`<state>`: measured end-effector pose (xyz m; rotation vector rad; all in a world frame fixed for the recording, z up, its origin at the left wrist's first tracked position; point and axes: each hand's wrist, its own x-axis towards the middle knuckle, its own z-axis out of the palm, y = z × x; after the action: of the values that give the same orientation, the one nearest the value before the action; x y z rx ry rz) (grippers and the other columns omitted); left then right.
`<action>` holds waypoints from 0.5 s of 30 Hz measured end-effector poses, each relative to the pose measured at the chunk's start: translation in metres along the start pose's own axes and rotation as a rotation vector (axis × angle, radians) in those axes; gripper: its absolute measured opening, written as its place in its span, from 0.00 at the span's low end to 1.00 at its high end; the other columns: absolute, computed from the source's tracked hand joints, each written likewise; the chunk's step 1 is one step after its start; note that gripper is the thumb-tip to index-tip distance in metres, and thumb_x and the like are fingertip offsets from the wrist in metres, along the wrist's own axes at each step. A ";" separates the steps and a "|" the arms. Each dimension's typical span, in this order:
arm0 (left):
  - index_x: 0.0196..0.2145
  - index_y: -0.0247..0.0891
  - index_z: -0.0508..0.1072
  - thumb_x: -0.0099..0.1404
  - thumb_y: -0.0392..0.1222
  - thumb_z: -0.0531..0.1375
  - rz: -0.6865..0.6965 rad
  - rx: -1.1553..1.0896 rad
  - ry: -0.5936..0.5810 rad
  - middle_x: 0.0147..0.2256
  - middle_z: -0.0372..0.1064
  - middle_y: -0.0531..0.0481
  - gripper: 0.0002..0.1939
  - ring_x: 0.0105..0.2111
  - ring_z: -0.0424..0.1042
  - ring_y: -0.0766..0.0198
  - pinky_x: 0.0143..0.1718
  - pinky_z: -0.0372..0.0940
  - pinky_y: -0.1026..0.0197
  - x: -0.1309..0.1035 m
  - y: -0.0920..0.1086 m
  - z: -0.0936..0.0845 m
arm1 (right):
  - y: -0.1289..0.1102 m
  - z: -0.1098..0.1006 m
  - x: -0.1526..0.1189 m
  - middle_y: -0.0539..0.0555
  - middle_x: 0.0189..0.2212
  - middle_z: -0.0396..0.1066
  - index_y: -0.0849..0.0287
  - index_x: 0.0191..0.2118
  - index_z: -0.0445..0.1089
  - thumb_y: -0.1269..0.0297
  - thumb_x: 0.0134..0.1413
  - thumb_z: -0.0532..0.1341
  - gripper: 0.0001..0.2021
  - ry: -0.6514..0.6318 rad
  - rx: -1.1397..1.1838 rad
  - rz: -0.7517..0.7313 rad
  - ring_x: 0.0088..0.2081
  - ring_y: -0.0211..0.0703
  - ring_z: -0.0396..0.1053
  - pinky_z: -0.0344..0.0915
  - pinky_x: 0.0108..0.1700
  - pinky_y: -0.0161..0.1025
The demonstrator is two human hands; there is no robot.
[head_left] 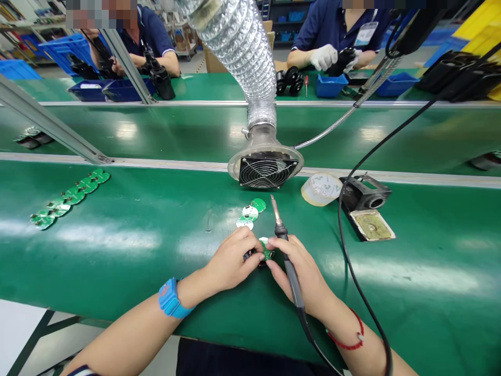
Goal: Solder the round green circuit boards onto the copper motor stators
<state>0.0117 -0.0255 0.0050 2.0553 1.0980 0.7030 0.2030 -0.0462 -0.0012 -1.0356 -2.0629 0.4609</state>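
Now, hands first, then what lies around them.

Left hand [230, 261]: fingers curled down onto a small round green circuit board [266, 251], pinching it against the green bench mat [117, 250]; a blue wrist strap [171, 298] sits on that wrist.
Right hand [303, 274]: fingertips touch the same board from the other side, while a soldering iron [287, 256] lies gripped across the palm, tip pointing away from the person, not on the board.
Board in hand: between the two hands, on the mat, partly hidden by the fingers.
Right wrist: a red cord bracelet [352, 342]; the iron's black cable [352, 219] runs back past it and loops off to the right.
Just beyond the fingertips: three more round boards [250, 212] in a short overlapping row.
Further beyond: a fume extractor fan [266, 169] under a silver flexible duct [242, 47].
Beyond and right of the right hand: a roll of tape [321, 188], then a black iron stand [366, 193] with a worn sponge tray [371, 225].
Far left of the left hand: a long row of green boards [70, 198].
Across the conveyor: two other people in dark blue shirts, one with a white-gloved hand [324, 56], beside blue bins [331, 84].
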 end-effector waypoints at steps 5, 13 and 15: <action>0.30 0.39 0.67 0.64 0.33 0.55 -0.063 -0.067 0.000 0.33 0.64 0.50 0.05 0.36 0.67 0.61 0.39 0.64 0.58 0.001 0.000 -0.001 | -0.002 0.001 0.004 0.51 0.31 0.73 0.54 0.52 0.63 0.77 0.60 0.55 0.17 0.023 -0.018 -0.037 0.34 0.45 0.71 0.73 0.36 0.43; 0.28 0.40 0.64 0.61 0.32 0.55 -0.151 -0.071 0.020 0.33 0.62 0.51 0.06 0.37 0.65 0.60 0.39 0.63 0.57 0.000 0.004 0.002 | -0.002 -0.010 0.001 0.51 0.32 0.76 0.51 0.56 0.63 0.76 0.63 0.55 0.19 0.126 0.043 0.010 0.35 0.45 0.74 0.72 0.38 0.45; 0.28 0.40 0.63 0.61 0.33 0.55 -0.167 -0.053 0.036 0.33 0.62 0.51 0.06 0.36 0.65 0.60 0.38 0.63 0.57 0.000 0.005 0.003 | -0.003 -0.014 -0.001 0.51 0.31 0.77 0.51 0.58 0.63 0.75 0.63 0.56 0.19 0.160 0.068 0.035 0.33 0.45 0.75 0.72 0.38 0.44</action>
<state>0.0168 -0.0282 0.0069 1.8878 1.2421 0.6794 0.2132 -0.0491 0.0089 -1.0360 -1.8784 0.4482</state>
